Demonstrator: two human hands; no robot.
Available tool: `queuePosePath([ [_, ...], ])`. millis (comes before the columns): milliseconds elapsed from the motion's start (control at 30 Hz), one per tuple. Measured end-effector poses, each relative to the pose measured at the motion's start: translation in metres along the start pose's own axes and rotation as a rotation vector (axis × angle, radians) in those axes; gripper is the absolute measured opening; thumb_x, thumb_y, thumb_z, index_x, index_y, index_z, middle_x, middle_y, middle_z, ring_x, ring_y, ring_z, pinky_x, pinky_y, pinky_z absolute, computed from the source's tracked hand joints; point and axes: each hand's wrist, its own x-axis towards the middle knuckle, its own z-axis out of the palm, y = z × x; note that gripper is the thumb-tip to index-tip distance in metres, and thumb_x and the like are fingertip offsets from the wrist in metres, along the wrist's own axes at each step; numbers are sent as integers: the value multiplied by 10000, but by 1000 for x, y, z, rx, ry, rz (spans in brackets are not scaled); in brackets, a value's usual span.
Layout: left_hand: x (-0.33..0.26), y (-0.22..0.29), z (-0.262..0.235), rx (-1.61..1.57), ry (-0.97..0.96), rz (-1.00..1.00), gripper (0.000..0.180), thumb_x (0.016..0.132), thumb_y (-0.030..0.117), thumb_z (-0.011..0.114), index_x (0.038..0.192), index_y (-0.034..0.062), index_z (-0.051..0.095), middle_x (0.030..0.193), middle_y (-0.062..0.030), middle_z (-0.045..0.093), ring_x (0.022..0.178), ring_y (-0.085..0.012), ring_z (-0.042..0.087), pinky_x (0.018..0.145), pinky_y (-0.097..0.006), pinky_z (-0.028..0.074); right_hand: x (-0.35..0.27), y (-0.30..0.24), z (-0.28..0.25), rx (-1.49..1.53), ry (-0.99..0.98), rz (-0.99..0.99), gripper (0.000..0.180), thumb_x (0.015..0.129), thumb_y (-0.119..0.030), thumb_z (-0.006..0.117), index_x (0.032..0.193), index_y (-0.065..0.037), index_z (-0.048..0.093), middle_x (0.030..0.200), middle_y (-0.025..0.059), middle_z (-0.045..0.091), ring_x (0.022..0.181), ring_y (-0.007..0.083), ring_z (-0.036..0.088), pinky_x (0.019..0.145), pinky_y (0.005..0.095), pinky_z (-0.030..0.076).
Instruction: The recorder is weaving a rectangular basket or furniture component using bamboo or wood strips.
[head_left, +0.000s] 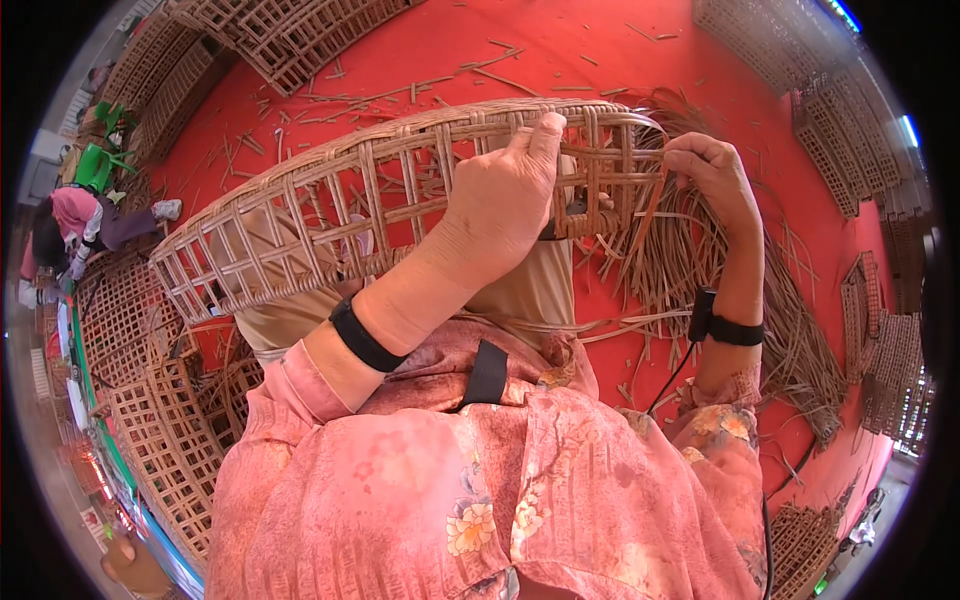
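Workshop floor, basically wicker everywhere

Red floor mat (pixel 620 60) is littered with loose cane offcuts (pixel 400 95) — and a big bundle of cane strips (pixel 790 330) fans out on the right. Finished lattice panels (pixel 290 35) are stacked at the top, more panels (pixel 840 130) along the right edge, and another pile (pixel 160 410) lower left. Far left, another person in a pink top (pixel 75 215) sits bent over their own work, with a green plastic stool (pixel 95 165) just behind them.
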Motion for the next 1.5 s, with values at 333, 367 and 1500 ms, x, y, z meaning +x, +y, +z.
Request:
queuePosePath([
  [333,6,1,5,-440,50,-248,318,869,-5,693,1163,42,579,859,-68,670,691,-124,651,648,-275,526,2,-4,14,-52,-15,12,133,909,-135,697,948,-14,737,757,-3,640,661,80,563,630,267,486],
  [367,6,1,6,-472,64,-277,293,865,-15,694,1135,33,592,803,-42,646,668,-83,617,638,-255,509,3,1,14,-38,-20,13,137,908,-133,697,950,-9,736,767,-1,646,678,82,572,635,268,485],
  [1500,-58,38,-211,-168,628,501,83,865,-58,521,895,20,521,764,-69,476,585,-124,390,560,-305,287,-67,-157,144,-249,124,-880,258,760,-143,786,997,-62,724,832,88,692,788,239,675,732,360,504],
])
